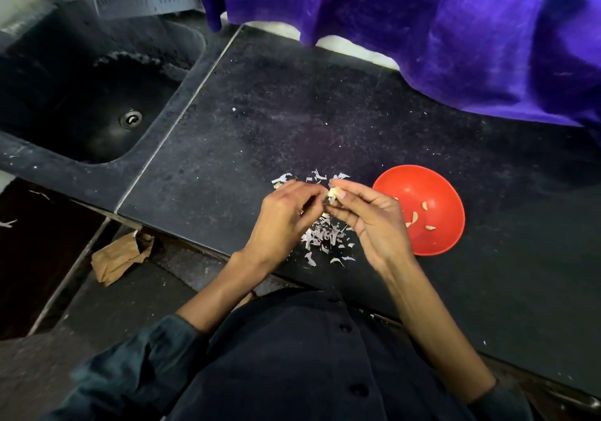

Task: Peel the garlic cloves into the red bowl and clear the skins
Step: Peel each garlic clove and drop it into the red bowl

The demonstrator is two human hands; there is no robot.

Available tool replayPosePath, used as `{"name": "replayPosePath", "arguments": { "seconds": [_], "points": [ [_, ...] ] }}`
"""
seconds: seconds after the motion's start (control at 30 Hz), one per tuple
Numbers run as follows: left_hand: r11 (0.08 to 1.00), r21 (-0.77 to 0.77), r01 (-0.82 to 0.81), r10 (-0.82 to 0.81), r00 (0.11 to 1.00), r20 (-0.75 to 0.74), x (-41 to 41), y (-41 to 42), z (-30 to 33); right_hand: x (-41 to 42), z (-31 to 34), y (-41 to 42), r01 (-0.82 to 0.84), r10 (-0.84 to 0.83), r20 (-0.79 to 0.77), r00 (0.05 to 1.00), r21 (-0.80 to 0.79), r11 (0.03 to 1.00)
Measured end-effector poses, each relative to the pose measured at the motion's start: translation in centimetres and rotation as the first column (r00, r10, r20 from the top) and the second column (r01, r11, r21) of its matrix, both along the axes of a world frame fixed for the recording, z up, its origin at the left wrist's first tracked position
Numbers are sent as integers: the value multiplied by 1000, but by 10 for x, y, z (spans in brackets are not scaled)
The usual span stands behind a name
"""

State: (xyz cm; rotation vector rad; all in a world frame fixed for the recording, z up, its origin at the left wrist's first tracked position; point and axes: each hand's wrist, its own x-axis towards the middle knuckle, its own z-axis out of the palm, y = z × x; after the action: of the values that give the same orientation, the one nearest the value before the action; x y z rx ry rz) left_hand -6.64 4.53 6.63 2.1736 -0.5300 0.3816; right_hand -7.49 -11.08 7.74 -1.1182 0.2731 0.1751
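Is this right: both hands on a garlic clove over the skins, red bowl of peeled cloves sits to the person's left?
Not quite. In the head view the red bowl sits to the person's right. Otherwise right: left hand and right hand work a garlic clove over the skins.

Two bare forearms reach forward from rolled dark sleeves, hands meeting fingertip to fingertip. The left hand (283, 212) has its fingers curled, pinching. The right hand (367, 217) pinches a garlic clove (332, 194) between thumb and fingers.

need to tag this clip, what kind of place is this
Most likely a home kitchen. A dark stone counter joins a sink with a drain, and garlic skins lie by a red bowl holding peeled cloves.
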Motion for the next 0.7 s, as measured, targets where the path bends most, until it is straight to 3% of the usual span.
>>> {"name": "replayPosePath", "arguments": {
  "seconds": [0.1, 0.2, 0.37, 0.5, 0.6, 0.7],
  "points": [
    [975, -214, -52, -5, 966, -257, -2, -2, 2, -1, 0, -3, -50, 50, 26, 998, -12, 999],
    [878, -463, -120, -148, 853, -501, -1, -6, 5, -2, -1, -6, -90, 91, 45, 995, -24, 996],
    [700, -666, -259, -389, 644, -659, -1, -6, 11, -4, -2, -9, -126, 126, 62, 990, -8, 992],
    [532, -741, -409, -567, 479, -671, -1, -3, 9, -5, -2, -6, -127, 123, 71, 990, 41, 991],
    [500, -727, -471, -545, 482, -686, 1, -2, 5, -5, -1, -5, -109, 105, 49, 993, 102, 989],
    [681, -648, -340, -345, 632, -694, 0, 0, -2, -5, -3, -7, -86, 84, 35, 996, 75, 993]
  ]
}}
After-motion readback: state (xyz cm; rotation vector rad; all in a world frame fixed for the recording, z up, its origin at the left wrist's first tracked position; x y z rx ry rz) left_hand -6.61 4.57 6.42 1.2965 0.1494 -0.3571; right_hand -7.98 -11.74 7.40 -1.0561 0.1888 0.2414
